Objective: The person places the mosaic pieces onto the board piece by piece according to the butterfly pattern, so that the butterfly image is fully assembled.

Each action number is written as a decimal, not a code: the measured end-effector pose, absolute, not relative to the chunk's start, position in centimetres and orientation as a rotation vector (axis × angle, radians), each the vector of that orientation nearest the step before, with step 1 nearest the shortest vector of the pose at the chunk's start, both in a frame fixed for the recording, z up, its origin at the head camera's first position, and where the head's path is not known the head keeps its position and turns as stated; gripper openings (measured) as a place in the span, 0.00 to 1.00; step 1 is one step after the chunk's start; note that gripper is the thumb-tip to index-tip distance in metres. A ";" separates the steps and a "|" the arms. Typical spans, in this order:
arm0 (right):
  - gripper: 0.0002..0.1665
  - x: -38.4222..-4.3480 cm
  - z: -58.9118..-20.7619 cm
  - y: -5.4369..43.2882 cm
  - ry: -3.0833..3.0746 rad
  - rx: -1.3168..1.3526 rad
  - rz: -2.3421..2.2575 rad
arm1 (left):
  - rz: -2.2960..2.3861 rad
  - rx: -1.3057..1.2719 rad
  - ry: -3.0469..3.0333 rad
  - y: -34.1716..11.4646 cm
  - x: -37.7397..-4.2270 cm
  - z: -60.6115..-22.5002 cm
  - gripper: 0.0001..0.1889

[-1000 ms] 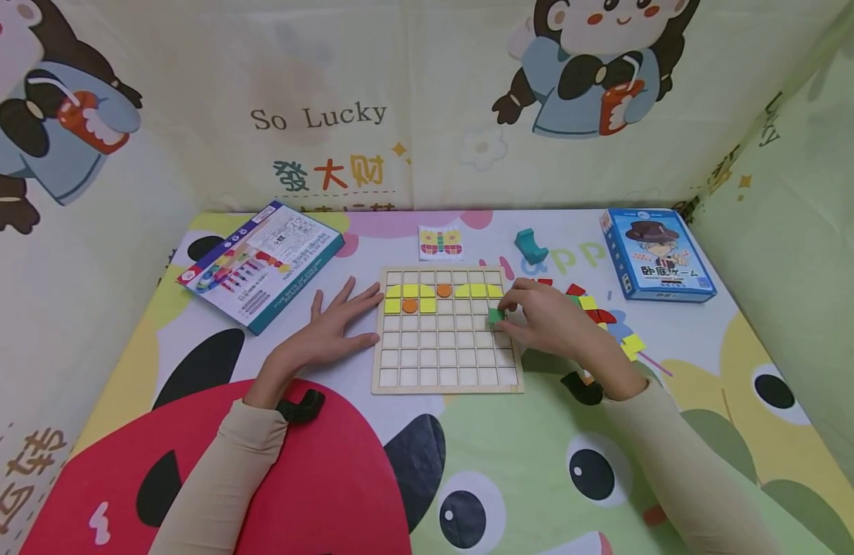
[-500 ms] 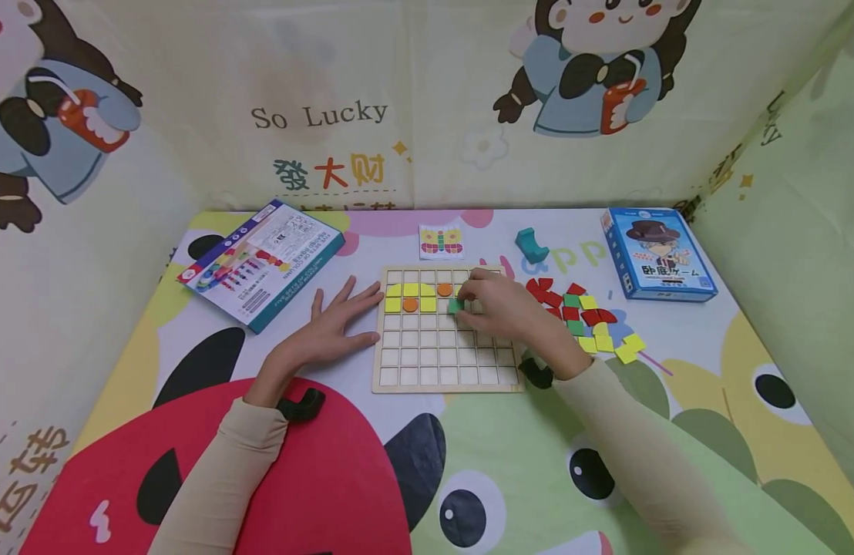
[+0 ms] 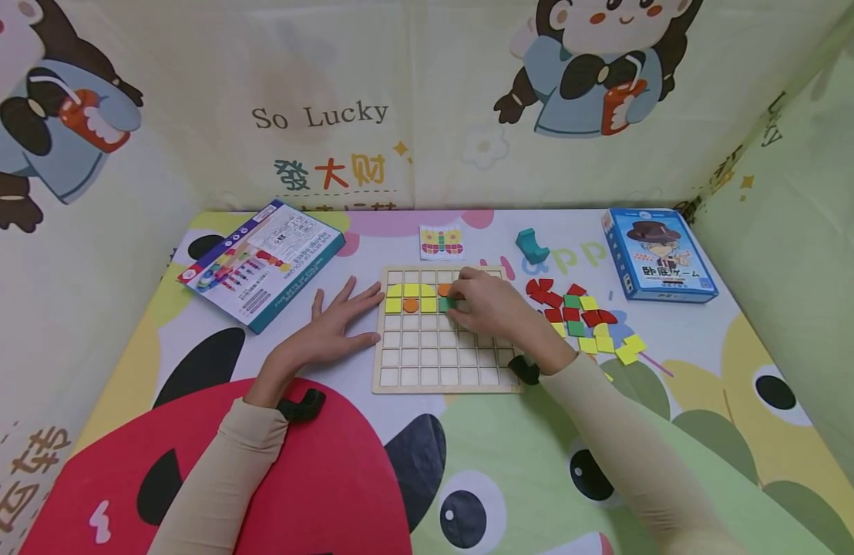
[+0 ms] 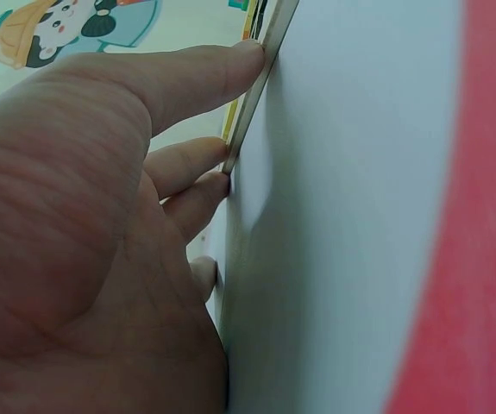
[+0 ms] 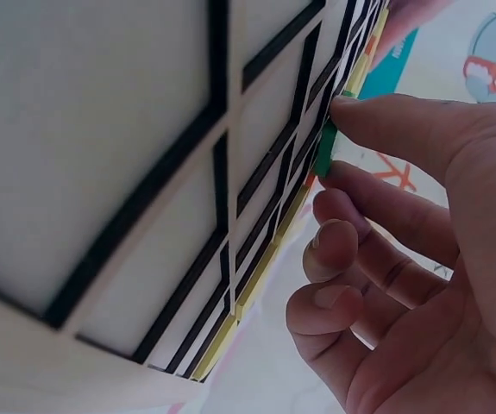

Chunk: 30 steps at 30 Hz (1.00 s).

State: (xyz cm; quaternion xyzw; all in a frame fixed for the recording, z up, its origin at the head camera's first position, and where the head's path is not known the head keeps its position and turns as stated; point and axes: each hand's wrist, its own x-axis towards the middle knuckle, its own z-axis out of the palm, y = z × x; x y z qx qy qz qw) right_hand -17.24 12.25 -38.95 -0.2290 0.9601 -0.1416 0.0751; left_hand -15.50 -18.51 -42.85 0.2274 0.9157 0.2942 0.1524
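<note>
A square wooden grid board [image 3: 446, 389] lies on the table. Yellow tiles [image 3: 428, 304] and orange discs [image 3: 410, 305] fill some cells of its upper rows. My right hand [image 3: 489, 308] is over the board and pinches a green square tile [image 3: 445, 305] between thumb and index finger, right at the cell beside a yellow tile. In the right wrist view the green tile [image 5: 326, 148] stands partly up from the grid, and the other fingers curl loosely. My left hand [image 3: 333, 324] lies with fingers spread, its fingertips [image 4: 249, 56] touching the board's left edge.
Loose red, green and yellow tiles [image 3: 571, 314] lie right of the board. Behind it are a butterfly pattern card [image 3: 442, 243] and a teal curved piece [image 3: 532, 246]. A flat game box [image 3: 263, 262] lies at left, a blue box [image 3: 657, 254] at right.
My right hand has moved left across the board with the green tile, from the right edge to the cell beside the yellow tiles. The left hand has stayed in place.
</note>
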 end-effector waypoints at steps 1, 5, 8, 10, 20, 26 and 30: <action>0.21 -17.3 -39.0 12.2 2.880 -0.691 -0.424 | 0.844 0.651 2.626 -18.5 -15.5 -42.8 0.43; 0.20 -17.3 -39.0 12.1 2.886 -0.709 -0.427 | 0.843 0.646 2.624 -18.5 -15.5 -42.8 0.43; 0.20 -17.2 -39.0 12.2 2.890 -0.713 -0.426 | 0.832 0.638 2.624 -18.4 -15.5 -42.8 0.43; 0.22 -17.1 -39.0 12.4 2.892 -0.698 -0.438 | 0.826 0.633 2.624 -18.4 -15.5 -42.8 0.43; 0.19 -17.0 -39.3 13.6 2.910 -0.638 -0.501 | 0.831 0.638 2.626 -18.3 -15.6 -42.8 0.43; 0.18 -17.0 -39.1 13.3 2.897 -0.674 -0.500 | 0.841 0.640 2.633 -18.4 -15.5 -42.9 0.43; 0.18 -17.0 -39.0 13.1 2.894 -0.677 -0.467 | 0.853 0.635 2.629 -18.5 -15.5 -42.9 0.42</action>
